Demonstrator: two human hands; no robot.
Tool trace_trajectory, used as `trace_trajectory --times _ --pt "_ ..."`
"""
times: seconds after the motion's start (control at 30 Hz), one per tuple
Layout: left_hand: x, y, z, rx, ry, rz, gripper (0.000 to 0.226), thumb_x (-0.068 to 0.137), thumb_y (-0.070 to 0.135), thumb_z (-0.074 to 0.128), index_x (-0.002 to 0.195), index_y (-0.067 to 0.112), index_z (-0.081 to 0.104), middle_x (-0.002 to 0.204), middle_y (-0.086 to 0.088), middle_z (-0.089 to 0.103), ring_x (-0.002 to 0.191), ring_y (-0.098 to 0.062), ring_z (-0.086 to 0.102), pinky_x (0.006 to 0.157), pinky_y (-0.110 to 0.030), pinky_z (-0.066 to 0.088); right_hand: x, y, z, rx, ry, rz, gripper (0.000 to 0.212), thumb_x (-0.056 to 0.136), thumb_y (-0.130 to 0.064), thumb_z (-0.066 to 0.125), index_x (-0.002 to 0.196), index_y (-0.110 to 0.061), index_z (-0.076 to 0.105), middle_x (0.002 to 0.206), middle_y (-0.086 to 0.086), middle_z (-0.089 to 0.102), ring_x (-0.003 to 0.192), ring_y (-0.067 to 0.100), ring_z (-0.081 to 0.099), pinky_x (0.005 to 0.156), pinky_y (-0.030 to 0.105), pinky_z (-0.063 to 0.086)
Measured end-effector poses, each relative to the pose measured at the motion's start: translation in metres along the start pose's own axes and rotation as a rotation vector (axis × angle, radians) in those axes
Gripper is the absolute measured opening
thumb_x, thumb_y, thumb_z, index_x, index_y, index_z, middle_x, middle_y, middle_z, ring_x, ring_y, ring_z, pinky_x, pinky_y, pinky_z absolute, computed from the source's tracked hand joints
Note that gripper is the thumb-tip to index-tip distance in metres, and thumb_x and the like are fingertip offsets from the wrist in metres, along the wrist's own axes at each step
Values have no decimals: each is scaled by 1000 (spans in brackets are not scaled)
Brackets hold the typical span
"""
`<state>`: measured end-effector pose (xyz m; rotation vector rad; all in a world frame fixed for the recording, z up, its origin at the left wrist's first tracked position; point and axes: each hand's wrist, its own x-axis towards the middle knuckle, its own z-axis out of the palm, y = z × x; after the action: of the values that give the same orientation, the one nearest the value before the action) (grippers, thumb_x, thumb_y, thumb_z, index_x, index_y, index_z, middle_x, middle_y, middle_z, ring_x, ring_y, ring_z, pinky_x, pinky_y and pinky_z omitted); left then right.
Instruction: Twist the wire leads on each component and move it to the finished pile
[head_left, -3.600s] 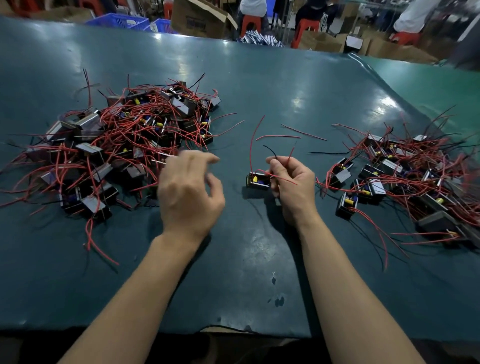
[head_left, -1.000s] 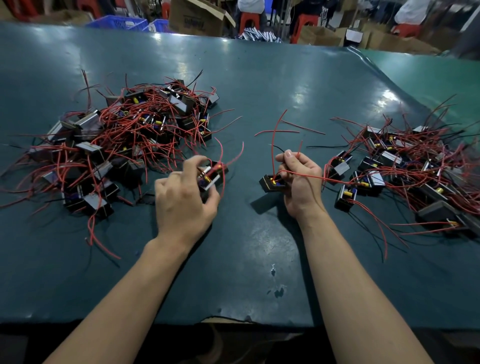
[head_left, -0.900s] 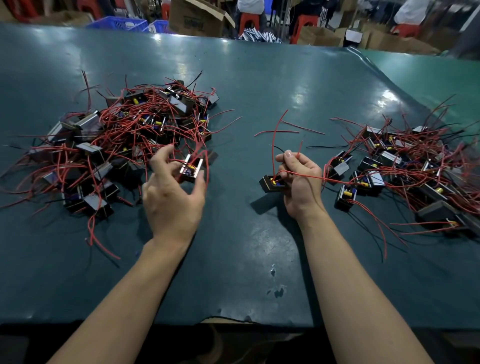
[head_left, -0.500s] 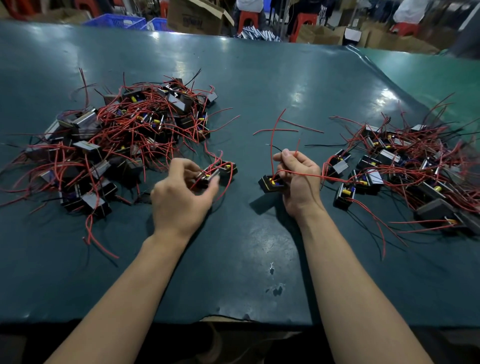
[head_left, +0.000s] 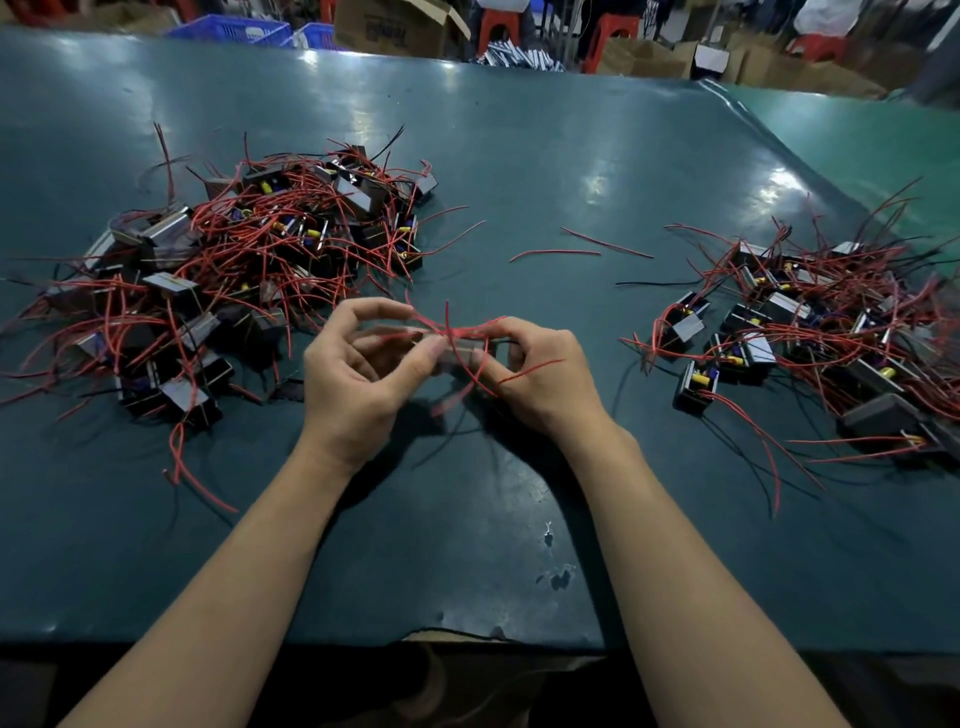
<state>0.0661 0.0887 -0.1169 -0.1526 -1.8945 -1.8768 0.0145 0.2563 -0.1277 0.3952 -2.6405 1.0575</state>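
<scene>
Green table (head_left: 467, 545) spreads under my arms. Above it, my left hand (head_left: 358, 374) and right hand (head_left: 540, 374) pinch one blurred component (head_left: 457, 353) between them, its red leads (head_left: 452, 327) crossing at my fingertips. Piles sit further out: left pile (head_left: 234, 270), right pile (head_left: 810, 332).

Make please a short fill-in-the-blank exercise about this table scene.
1. The wire leads between the two hands are ____ in colour.
2. The bigger pile lies on the person's ____ side.
3. Two loose red wires lie on the ____ table.

Answers: red; left; green
</scene>
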Motion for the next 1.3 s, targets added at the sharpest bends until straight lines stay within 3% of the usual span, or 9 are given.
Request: trace_trajectory --times 0.2,0.33,0.4,0.57,0.67,0.83,1.03,1.2,1.3 --pt "3 -2 -1 24 353 209 24 86 9 70 103 9 52 94 -6 63 83 -12 65 76 -25 53 7 4 1 197 366 316 22 86 -38 68 81 -18 68 68 -2 64 71 22 62 69 35 49" --pt "0 -5 -2 35 346 372 28 87 10 64 108 11 47 101 -15 54 85 -17 59 78 -26 49 17 9 -1 389 632 554 15 92 -30 60 83 -19 62 79 2 69 80 26 67 78 41 53" --pt "-4 -5 3 39 228 401 31 86 8 63 111 11 47 104 -15 54 88 -18 61 80 -27 50 19 10 -1 351 581 543 16 94 -32 57 85 -21 64 82 2 70 82 26 67 78 42 53" --pt "-12 -10 12 234 -70 405 29 83 9 67 110 5 56 100 -6 62 85 -19 66 78 -32 54 12 6 -3 593 -100 182 31 88 -22 68 120 -22 66 64 9 53 64 17 45 61 31 38" --pt "-9 -11 11 370 -124 369 37 79 9 70 113 6 56 101 -4 64 88 -16 66 81 -30 54 14 12 -20 922 88 312 32 91 1 61 123 -1 60 61 9 61 59 6 50 58 16 42" --pt "-11 -12 17 659 -377 311 32 78 16 74 107 14 62 97 4 67 88 -16 64 82 -38 51 14 20 -37 1307 198 537 18 100 -13 44 97 -11 61 43 -10 27 37 5 22 43 21 11" --pt "-8 -7 17 632 -362 468 28 78 14 74 104 8 65 100 -1 68 95 -20 61 88 -32 46 15 8 -25 1118 206 489 16 99 -1 46 109 -6 58 44 -15 47 36 -1 37 46 13 36" --pt "2 -7 37 670 -634 366 32 84 24 73 112 11 64 104 -1 70 98 -21 64 90 -35 47 18 16 -32 1318 309 534 21 94 2 40 95 -10 57 45 -11 32 36 2 26 40 17 16" --pt "24 -19 38 978 -335 244 30 90 30 62 115 15 64 112 -8 67 103 -32 59 90 -43 44 13 14 -29 1237 272 489 17 95 1 44 100 -11 55 48 -7 36 39 3 32 40 15 24"
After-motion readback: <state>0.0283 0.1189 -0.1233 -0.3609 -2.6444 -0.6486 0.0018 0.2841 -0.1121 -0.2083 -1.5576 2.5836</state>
